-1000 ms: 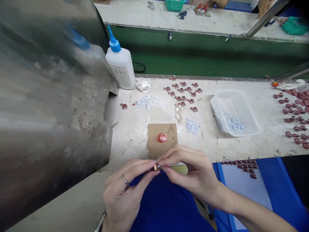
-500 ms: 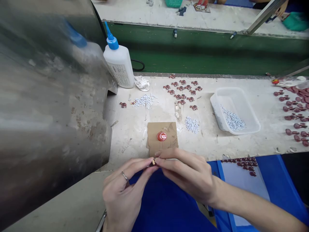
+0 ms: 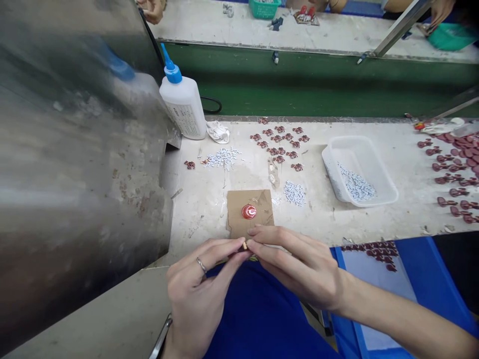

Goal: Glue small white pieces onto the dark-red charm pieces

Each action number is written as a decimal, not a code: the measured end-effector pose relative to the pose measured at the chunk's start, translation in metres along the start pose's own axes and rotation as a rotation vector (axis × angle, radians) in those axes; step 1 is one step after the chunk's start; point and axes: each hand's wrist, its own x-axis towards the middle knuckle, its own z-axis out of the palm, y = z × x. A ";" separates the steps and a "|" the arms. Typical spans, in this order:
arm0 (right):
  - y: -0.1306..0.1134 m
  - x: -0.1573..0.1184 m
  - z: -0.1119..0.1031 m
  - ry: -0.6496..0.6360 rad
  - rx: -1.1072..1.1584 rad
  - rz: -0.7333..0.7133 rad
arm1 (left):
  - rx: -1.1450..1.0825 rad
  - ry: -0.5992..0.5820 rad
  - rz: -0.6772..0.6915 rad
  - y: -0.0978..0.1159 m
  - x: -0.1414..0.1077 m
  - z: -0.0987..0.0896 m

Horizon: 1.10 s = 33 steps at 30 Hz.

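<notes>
My left hand (image 3: 198, 284) and my right hand (image 3: 295, 264) meet above the bench edge, their fingertips pinching a tiny cream-and-dark piece (image 3: 244, 246). Its exact shape is hidden by my fingers. Just beyond them lies a torn cardboard square (image 3: 235, 204) holding a glossy red-and-white blob (image 3: 249, 212), probably paint or glue. Neither hand touches that blob. A ring sits on a finger of my left hand, and a metal wristband shows at that wrist.
A blue-capped glue bottle (image 3: 183, 107) stands by a large metal housing (image 3: 75, 174). Dark red cut-outs (image 3: 279, 144) and white bits (image 3: 222, 158) lie scattered on the bench. A plastic tray (image 3: 359, 154) holds white bits. Co-workers' hands (image 3: 441, 12) work across the way.
The small piece and my fingertips have shifted slightly up and to the right in the view. The bench scene has moved slightly up and left as my head moved.
</notes>
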 end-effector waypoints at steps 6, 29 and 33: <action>-0.005 -0.002 -0.004 0.117 0.290 0.407 | -0.011 0.058 -0.054 0.005 -0.001 -0.002; 0.020 0.029 0.001 -0.297 0.516 0.503 | 0.234 -0.028 0.068 -0.019 -0.006 -0.006; 0.095 0.053 -0.004 -0.224 0.124 0.587 | 0.315 0.001 -0.011 -0.028 -0.022 -0.022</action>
